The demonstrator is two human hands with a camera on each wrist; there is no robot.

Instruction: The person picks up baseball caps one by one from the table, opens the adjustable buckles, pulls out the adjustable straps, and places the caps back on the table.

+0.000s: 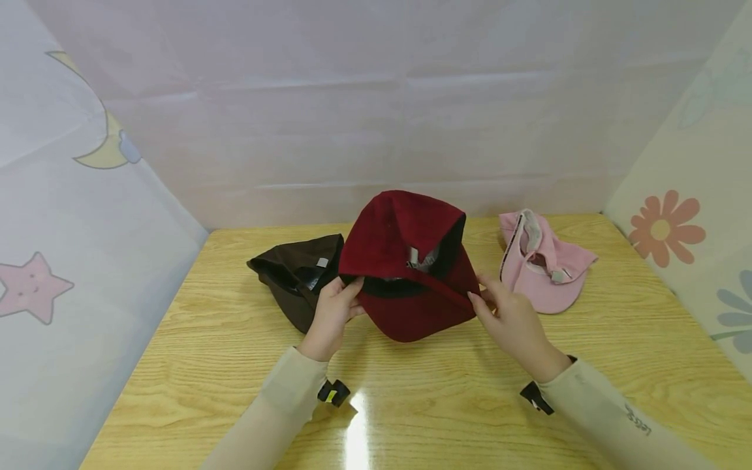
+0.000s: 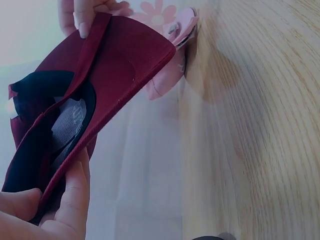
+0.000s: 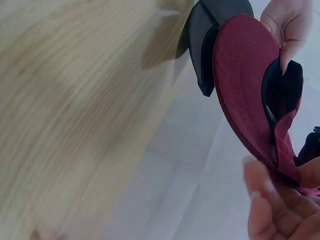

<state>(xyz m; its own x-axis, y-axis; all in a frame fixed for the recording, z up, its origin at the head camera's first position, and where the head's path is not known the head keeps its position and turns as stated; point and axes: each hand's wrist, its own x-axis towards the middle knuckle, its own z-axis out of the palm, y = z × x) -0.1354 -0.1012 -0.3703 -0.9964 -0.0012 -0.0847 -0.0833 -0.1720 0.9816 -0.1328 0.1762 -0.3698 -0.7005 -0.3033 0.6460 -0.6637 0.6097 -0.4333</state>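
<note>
A dark red baseball cap (image 1: pixel 405 235) is held up over the table between both hands, its black-lined inside and strap opening showing. My left hand (image 1: pixel 337 313) pinches the cap's left edge, thumb on the inner side and fingers beneath. On the other side my right hand (image 1: pixel 511 320) grips the strap and the brim's edge between thumb and fingers. In the right wrist view the curved brim (image 3: pixel 245 75) faces the camera. The left wrist view shows the strap (image 2: pixel 95 50) stretched across the brim toward the right fingers.
A dark brown cap (image 1: pixel 294 267) lies behind the left hand, partly covered by the red one. At the back right rests a pink cap (image 1: pixel 546 261) with its strap side up. Printed cloth walls (image 1: pixel 376 117) stand behind and beside the wooden table (image 1: pixel 423 405).
</note>
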